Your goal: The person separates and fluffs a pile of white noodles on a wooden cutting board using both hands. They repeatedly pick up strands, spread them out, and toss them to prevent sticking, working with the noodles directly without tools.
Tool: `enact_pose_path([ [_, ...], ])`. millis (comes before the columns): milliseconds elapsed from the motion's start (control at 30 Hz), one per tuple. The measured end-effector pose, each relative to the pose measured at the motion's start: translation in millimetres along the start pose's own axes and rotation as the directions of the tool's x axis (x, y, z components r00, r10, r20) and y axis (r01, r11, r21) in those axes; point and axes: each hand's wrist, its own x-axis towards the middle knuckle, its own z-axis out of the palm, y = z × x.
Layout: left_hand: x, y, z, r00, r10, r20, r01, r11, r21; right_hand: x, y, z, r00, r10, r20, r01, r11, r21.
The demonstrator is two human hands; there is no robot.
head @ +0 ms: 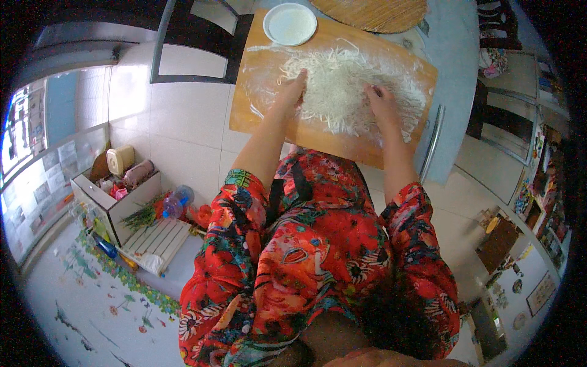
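Note:
A loose spread of floured, thin-cut noodles (pixel 337 91) covers the middle of a wooden board (pixel 261 98). At its left edge is my left hand (pixel 293 91), thumb upward against the strands; its other fingers are largely hidden. My right hand (pixel 383 101) is over the right part of the spread, with thumb and fingertips drawn together on some strands. White flour (pixel 415 87) dusts the board around the noodles, most heavily at the right. A round white dish (pixel 290 25) with pale contents, perhaps flour, stands at the board's far left corner.
A round, brown, ridged mat or lid (pixel 376 13) lies beyond the board on the pale table (pixel 454 91). A metal bar (pixel 432 142) runs along the right side. A dark chair (pixel 197 50) stands at left; farther down are a box (pixel 114 192) of items and a plastic bottle (pixel 176 204).

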Motion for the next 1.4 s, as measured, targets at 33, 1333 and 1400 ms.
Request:
enact_pose_path([
  [33, 4.2, 0.6, 7.2, 0.996, -0.034, 0.082, 0.039, 0.997, -0.064, -5.4, -15.5, 3.8, 0.997, 0.033, 0.063, -0.036, 0.998, 0.057],
  [1333, -89.6, 70.7, -35.1, 0.583, 0.61, 0.537, -0.811, 0.467, 0.352, -77.9, -21.5, -82.9, 0.793, -0.561, 0.239, 0.605, 0.676, -0.421],
  [1400, -72.1, 45.4, -45.4, 0.516, 0.691, 0.507, -0.72, 0.029, 0.693, -57.7, 2.3, -70.9, 0.832, -0.42, 0.362, 0.549, 0.723, -0.421],
])
